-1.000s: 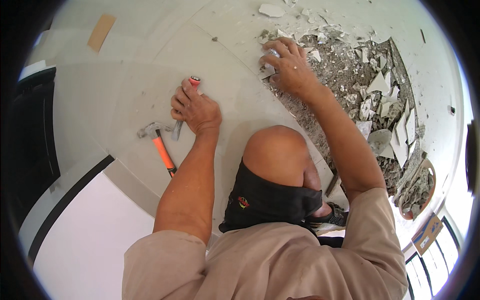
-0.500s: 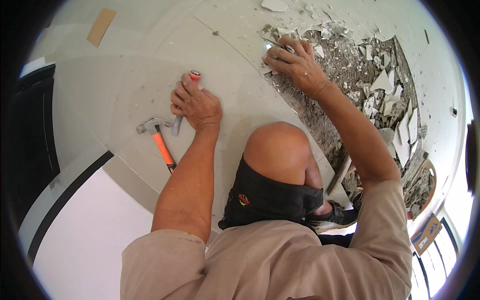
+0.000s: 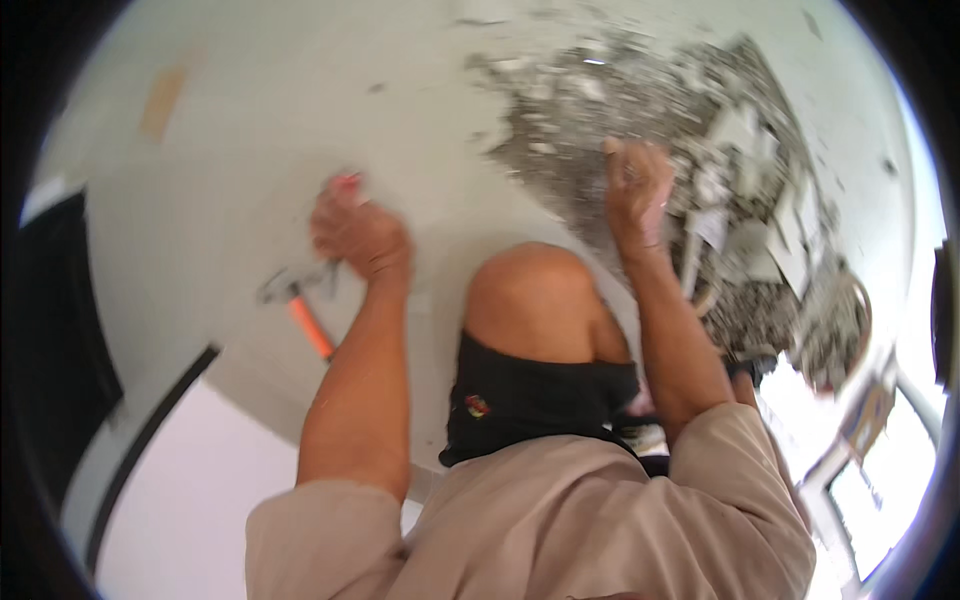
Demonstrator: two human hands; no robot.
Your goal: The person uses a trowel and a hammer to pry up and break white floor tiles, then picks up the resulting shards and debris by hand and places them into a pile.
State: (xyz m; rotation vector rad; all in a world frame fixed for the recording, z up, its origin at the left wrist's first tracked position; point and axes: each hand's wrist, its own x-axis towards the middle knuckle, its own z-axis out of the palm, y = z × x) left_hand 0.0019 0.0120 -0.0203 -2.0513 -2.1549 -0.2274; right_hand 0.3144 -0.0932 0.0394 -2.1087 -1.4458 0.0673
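Note:
My left hand (image 3: pixel 358 232) is closed around a chisel (image 3: pixel 346 184) with a red handle, whose end shows above the fingers. The chisel's metal part comes out below the hand, close to the floor. A claw hammer (image 3: pixel 310 325) with an orange handle lies beside it, its grip end hidden by my left forearm. My right hand (image 3: pixel 640 195) is over the broken patch of floor, smeared by motion. Its fingers look bent, but whether they hold anything cannot be made out. Around it lie grey rubble (image 3: pixel 570 150) and pale tile shards (image 3: pixel 735 130).
Larger tile pieces (image 3: pixel 790 235) lean in a heap at the right of the patch. A rounded container (image 3: pixel 862 320) of rubble stands behind them. My bent knee (image 3: pixel 535 290) is between my arms. A brown strip (image 3: pixel 163 102) lies on the tiled floor at far left.
My right hand has left the tile edge, coming nearer to me and to the right over the rubble. The left hand still grips the chisel. The whole view has shifted and blurred.

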